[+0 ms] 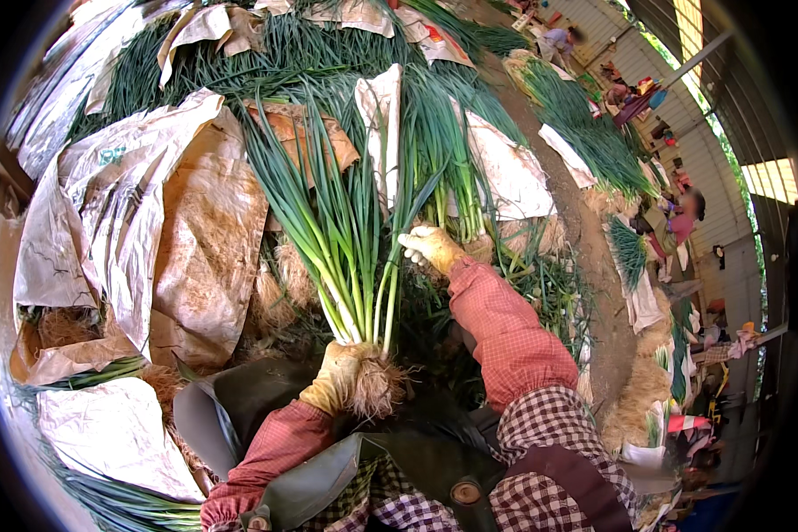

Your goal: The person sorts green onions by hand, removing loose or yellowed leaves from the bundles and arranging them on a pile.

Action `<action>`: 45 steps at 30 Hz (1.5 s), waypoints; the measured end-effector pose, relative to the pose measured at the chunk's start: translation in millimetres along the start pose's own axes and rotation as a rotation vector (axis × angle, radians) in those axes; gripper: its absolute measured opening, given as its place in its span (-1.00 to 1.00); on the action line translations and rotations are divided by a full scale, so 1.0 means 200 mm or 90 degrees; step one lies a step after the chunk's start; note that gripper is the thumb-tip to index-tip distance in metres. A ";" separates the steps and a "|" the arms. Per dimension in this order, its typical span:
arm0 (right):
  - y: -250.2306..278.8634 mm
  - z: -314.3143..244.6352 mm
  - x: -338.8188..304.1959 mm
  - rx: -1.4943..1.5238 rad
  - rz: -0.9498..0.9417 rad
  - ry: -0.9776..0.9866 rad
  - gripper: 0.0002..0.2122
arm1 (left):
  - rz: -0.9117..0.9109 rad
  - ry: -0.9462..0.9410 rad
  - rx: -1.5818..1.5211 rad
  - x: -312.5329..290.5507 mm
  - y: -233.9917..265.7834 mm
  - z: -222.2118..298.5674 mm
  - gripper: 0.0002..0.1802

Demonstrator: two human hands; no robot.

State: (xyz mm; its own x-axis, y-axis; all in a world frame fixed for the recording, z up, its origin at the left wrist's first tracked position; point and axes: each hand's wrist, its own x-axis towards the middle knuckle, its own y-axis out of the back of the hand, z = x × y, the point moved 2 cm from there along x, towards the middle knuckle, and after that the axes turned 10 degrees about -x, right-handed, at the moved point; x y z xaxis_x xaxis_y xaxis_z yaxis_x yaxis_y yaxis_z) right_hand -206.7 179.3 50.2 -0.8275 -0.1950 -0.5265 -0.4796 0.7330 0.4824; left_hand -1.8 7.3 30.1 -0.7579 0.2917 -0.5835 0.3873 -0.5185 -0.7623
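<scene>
My left hand [335,377], in a pale, yellowish glove, is closed round the root end of a bunch of green onions [356,301]. The bunch leans up and away from me, with white stalks low down and long green leaves fanning out above. Its tangled, tan roots [377,390] hang out beside the glove. At the right side of the bunch is my right hand [433,246], gloved too, with fingers curled in and fingertips against an outer leaf. The glove partly hides that grip.
More green onions [452,160] lie behind the bunch. Dirty white sacks [204,239] cover heaps at the left, and another sack [115,434] lies near me. Loose leaves [541,293] litter the ground at the right. Past a dirt path [594,248], several people work beside further heaps [576,133].
</scene>
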 end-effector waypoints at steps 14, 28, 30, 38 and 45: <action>0.41 0.18 -0.45 0.234 0.318 -0.045 -0.69 | -0.220 -0.001 -0.189 -0.09 -0.02 0.16 -0.77; -0.63 0.27 -0.32 0.186 -0.053 0.040 -0.69 | -0.088 -0.038 0.011 -0.04 0.05 0.03 -0.74; -0.62 0.32 -0.24 -0.132 0.111 0.053 -0.49 | -0.086 -0.007 0.065 -0.01 0.03 0.01 -0.75; 0.04 -0.20 0.07 -0.424 0.544 -0.032 -0.43 | -0.101 0.001 -0.074 -0.02 0.05 -0.01 -0.71; -0.34 -0.31 0.19 -0.539 0.075 0.301 -0.79 | -0.090 0.040 -0.118 0.00 0.04 -0.01 -0.72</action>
State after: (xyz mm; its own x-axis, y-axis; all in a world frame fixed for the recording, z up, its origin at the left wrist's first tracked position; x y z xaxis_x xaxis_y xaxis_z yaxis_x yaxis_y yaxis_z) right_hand -224.4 80.7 41.0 -0.8266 -0.5272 -0.1970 -0.2849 0.0901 0.9543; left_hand 3.0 5.6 24.0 -0.7794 0.4031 -0.4796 0.3743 -0.3143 -0.8724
